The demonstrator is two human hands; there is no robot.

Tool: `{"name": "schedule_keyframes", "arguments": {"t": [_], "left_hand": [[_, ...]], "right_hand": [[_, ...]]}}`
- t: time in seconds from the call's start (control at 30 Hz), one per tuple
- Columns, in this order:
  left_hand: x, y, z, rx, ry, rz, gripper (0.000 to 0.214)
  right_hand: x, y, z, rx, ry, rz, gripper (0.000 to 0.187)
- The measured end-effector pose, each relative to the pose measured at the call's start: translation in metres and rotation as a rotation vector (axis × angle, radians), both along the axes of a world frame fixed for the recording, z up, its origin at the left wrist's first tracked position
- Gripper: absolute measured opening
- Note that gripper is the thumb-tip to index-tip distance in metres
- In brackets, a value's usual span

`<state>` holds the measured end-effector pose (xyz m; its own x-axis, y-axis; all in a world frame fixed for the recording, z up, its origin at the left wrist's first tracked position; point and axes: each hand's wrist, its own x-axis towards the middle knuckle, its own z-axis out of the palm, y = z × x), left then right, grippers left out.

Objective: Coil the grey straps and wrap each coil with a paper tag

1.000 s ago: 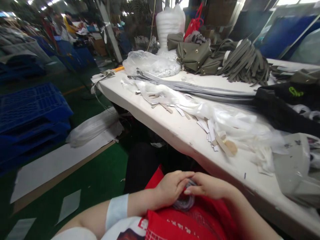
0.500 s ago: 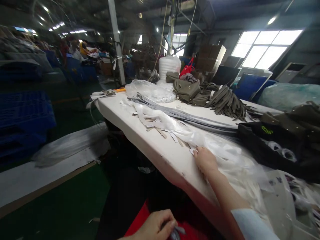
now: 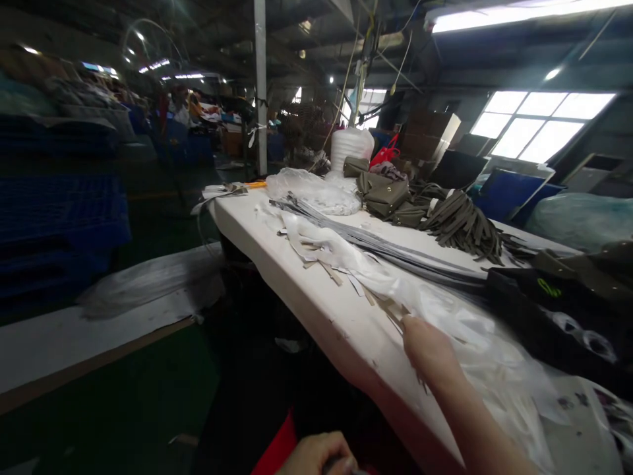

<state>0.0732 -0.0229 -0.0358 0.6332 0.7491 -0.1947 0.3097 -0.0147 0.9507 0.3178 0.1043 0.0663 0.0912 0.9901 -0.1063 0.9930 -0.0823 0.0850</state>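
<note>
My right hand (image 3: 429,348) reaches onto the white table (image 3: 316,297) and rests among loose paper strips (image 3: 346,277) beside crumpled clear plastic (image 3: 475,330). Its fingers are turned away and blurred. My left hand (image 3: 315,455) sits low at the bottom edge above a red bag (image 3: 277,452). Its fingers are curled round a small dark grey thing that is mostly cut off.
Long grey strips (image 3: 405,254) run along the table. Olive bags (image 3: 386,194), a heap of olive straps (image 3: 465,221) and a clear plastic bag (image 3: 316,191) lie farther back; black cloth (image 3: 544,297) lies at right. Blue pallets (image 3: 59,224) stand left, white sheeting (image 3: 123,290) on the green floor.
My right hand left my lap and went up onto the table among the paper strips. The view lifted, so my left hand has sunk to the bottom edge.
</note>
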Motion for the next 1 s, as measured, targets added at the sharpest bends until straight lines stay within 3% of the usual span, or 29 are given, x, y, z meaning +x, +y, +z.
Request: {"name": "schedule_keyframes", "arguments": {"t": [0.13, 0.23, 0.33, 0.43, 0.67, 0.9, 1.0], "left_hand": [[0.000, -0.007, 0.014, -0.020, 0.052, 0.052, 0.038], [0.001, -0.008, 0.025, -0.050, 0.080, 0.039, 0.036], [0.001, -0.007, 0.033, -0.036, 0.077, 0.023, 0.035], [-0.002, -0.007, 0.037, -0.004, 0.070, 0.022, 0.032], [-0.012, -0.011, 0.034, 0.025, 0.084, 0.090, 0.028], [-0.016, -0.021, 0.031, -0.080, 0.034, 0.134, 0.031], [-0.016, -0.024, 0.034, -0.017, 0.020, 0.133, 0.034]], "right_hand": [[-0.005, -0.032, -0.001, -0.108, 0.148, 0.081, 0.034], [-0.006, -0.041, -0.007, -0.121, 0.268, 0.067, 0.033], [-0.008, -0.041, -0.015, -0.067, 0.202, -0.007, 0.036], [-0.016, -0.043, -0.020, -0.046, 0.081, 0.038, 0.036], [-0.039, -0.060, -0.016, -0.019, -0.099, 0.150, 0.034], [-0.037, -0.052, -0.008, -0.113, -0.075, 0.086, 0.037], [-0.030, -0.050, -0.006, -0.107, -0.027, -0.013, 0.039]]}}
